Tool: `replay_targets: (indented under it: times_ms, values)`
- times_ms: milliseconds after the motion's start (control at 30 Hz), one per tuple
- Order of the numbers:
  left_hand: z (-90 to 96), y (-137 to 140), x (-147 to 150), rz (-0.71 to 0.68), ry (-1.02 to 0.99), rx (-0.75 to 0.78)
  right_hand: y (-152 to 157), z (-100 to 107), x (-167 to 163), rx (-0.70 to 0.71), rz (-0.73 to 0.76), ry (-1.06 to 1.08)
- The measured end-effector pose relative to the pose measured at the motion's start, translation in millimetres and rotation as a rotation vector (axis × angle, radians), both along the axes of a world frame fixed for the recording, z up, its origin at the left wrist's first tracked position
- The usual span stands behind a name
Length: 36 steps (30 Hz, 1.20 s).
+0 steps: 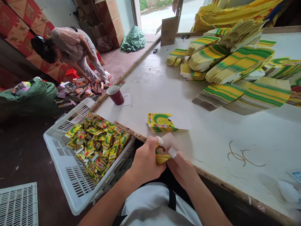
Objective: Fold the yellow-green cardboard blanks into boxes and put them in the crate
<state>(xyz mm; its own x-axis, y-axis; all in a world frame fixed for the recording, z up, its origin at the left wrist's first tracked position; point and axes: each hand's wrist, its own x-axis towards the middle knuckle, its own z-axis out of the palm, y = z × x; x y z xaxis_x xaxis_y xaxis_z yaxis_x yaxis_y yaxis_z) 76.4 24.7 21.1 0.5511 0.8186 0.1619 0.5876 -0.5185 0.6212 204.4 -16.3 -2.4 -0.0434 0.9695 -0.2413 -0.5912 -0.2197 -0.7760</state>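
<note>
Between my two hands, at the table's near edge, is a small yellow and green printed carton [161,157] with a pale flap standing up. My left hand [148,158] grips its left side, thumb on top. On the right side, my right hand [181,168] pinches the same carton, its thumb near the flap. White covers sit on both thumb tips. Just beyond my hands, a short stack of flat cartons [161,122] lies on the white table [141,91]. The carton's underside is hidden by my fingers.
A white plastic crate [77,201] of folded cartons [101,147] stands at the left. A maroon mug [115,95] sits near the table edge. Bundles of flat cartons [237,62] pile up at the back right; rubber bands [243,157] lie nearer. Another person [70,44] bends over scattered boxes.
</note>
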Motion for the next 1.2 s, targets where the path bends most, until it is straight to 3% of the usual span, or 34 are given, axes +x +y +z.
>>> replay_targets:
  times_ms: [67, 167, 300, 367, 433, 633, 800, 1000, 1200]
  values:
    - [-1.4, -1.2, 0.6, -0.043, 0.034, 0.012, 1.4, 1.2, -1.7, -0.01, 0.031, 0.029]
    - [0.8, -1.3, 1.4, -0.065, 0.067, -0.088, -1.2, -3.4, 1.1, 0.028, 0.044, -0.054]
    - [1.7, 2.0, 3.5, -0.102, 0.073, -0.256, -10.7, -14.4, 4.5, 0.264, -0.044, -0.517]
    - [-2.5, 3.1, 4.4, -0.126, 0.07, -0.228, -13.5, -19.4, 4.5, 0.412, -0.087, -0.752]
    - [-7.7, 2.6, 3.9, -0.103, 0.045, -0.164, -12.7, -23.4, 5.3, 0.52, -0.125, -0.857]
    - [-3.8, 0.0, -10.0, 0.086, 0.1, -0.081, -2.5, -30.4, 17.6, 0.552, -0.208, -0.858]
    - [12.8, 11.1, -21.3, 0.049, 0.059, -0.14, -1.9, -28.8, 31.4, 0.669, -0.04, -0.999]
    - [25.4, 23.1, -23.2, -0.034, 0.117, -0.152, 5.6, -12.1, 54.9, 0.689, 0.146, -0.944]
    - [16.1, 13.4, -15.5, -0.018, 0.161, 0.031, 4.6, -16.3, 39.2, 0.587, -0.004, -0.859]
